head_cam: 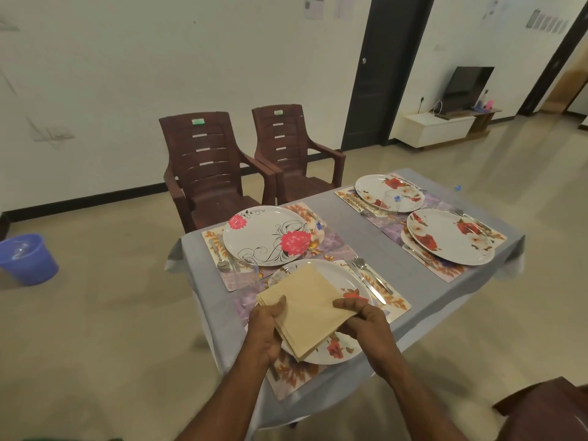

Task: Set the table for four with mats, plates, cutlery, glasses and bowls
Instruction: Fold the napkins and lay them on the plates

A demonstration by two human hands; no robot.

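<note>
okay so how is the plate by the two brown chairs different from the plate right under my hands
The plate by the chairs carries pink flowers with thin black swirls; the plate under the hands carries red flowers and no black lines. The plate by the chairs lies fully bare, while the near plate is largely hidden by the stack of beige napkins that the left hand and right hand hold above it. Both are round, white, and sit on floral mats.
</note>
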